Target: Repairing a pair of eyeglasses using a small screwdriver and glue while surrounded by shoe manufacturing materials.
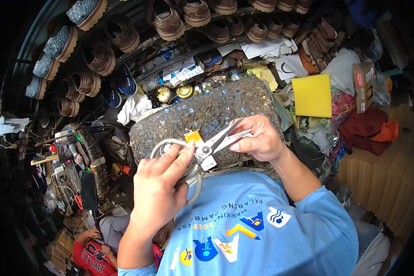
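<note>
Scissors [206, 150] with grey loop handles and parted metal blades are held above the near right part of a dark, pitted work block [179, 117], close to the front of a worker's blue shirt [262, 202]. The left hand [158, 177] is clamped on the handles; the right hand [264, 140] is closed around the far ends of the blades, thumb and finger at the metal. Whether anything thin lies pinched there cannot be told. An orange tag [193, 136] and a white tag [208, 163] show beside the pivot, and it is unclear whether they are one piece.

The chief hazard appears to be a cut: bare right fingertips sit at the blades, and a squeeze of the left hand on the loops could bring the edges together on skin. A slip of the right grip might drag a fingertip along an edge, while a loose left hold could let the handles swing toward the shirt. Should the scissors drop, the rough block would likely chip or dull the points. Loose tags could catch at the pivot. Clutter crowds the far side, where gold-coloured tins [185, 91] stand below rows of brown shoes [165, 20]; a yellow sheet [313, 96] lies far right.
</note>
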Tool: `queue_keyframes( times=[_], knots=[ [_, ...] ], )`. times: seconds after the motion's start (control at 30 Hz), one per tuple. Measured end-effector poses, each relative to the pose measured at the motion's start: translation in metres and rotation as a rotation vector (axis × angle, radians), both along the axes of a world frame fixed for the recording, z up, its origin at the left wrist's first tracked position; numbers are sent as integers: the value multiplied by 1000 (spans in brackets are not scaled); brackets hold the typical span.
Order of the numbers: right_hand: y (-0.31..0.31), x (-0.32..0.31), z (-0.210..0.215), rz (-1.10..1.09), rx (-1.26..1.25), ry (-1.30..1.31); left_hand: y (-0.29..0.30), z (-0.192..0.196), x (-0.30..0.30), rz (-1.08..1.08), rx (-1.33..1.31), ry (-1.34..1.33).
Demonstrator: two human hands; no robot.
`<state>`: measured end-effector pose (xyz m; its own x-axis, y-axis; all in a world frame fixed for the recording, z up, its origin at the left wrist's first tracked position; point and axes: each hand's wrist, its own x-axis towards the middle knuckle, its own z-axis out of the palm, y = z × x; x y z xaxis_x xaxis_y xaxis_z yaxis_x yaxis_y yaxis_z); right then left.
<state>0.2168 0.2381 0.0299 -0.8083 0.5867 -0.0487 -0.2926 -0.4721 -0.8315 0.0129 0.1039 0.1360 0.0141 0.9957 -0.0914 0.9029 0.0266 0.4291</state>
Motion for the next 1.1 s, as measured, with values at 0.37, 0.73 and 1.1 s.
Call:
queue_keyframes(
  times=[0.37, 0.73, 1.1],
  knots=[
    [-6, -4, -3, -94, -96, 35, -13, -32, 19, 294, -346, -872],
    [-5, -1, 3, -198, 114, -3, -4, -20, 29, 208, -228, -634],
    [6, -3, -2, -182, 70, -113, -8, -24, -7, 370, -167, -873]
  ],
)
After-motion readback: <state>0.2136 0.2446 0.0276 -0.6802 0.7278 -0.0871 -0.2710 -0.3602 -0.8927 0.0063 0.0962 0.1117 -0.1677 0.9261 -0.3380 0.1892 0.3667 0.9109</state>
